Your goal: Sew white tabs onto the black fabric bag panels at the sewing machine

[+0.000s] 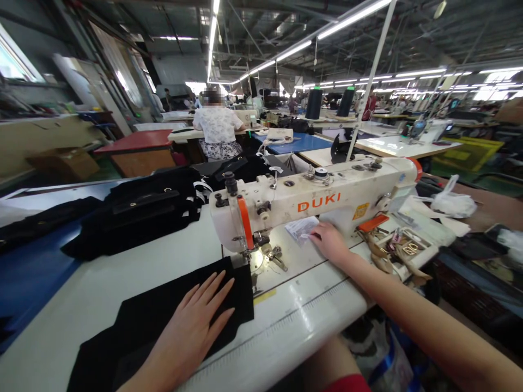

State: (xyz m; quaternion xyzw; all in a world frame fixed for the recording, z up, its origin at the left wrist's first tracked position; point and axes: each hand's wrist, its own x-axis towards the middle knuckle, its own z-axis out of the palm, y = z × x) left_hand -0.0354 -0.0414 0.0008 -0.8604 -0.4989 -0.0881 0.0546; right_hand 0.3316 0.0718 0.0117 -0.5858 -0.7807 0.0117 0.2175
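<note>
Blue surface (44, 272): at the far left, carrying part of a heap of black goods (134, 212) with small metal fittings showing.
Worktop (139, 267): white, running under the sewing gear, with a ruled scale along its front edge.
Black fabric (139, 310): lying flat on the worktop, its upper right corner just beside the needle area (256, 259); whether it sits under the foot cannot be told.
Left hand (196, 321): palm down on the black fabric, fingers extended and a little apart; the grip is open and has hold of nothing.
Co-worker (216, 122): seated in the background, in a patterned white top.
Sewing machine (294, 188): white, marked DUKI in orange letters, an orange strip down its head.
White slips (300, 226): lying on the machine bed, beneath the arm.
Right hand (330, 242): reaching in at the slips, thumb and fingers drawn close together at their edge; whether the grip has hold of one cannot be told.
Parts tray (429, 251): right of the hand, containing tan pieces and metal buckles.
Plastic bag (453, 201): whitish and crumpled, beyond the tray.
</note>
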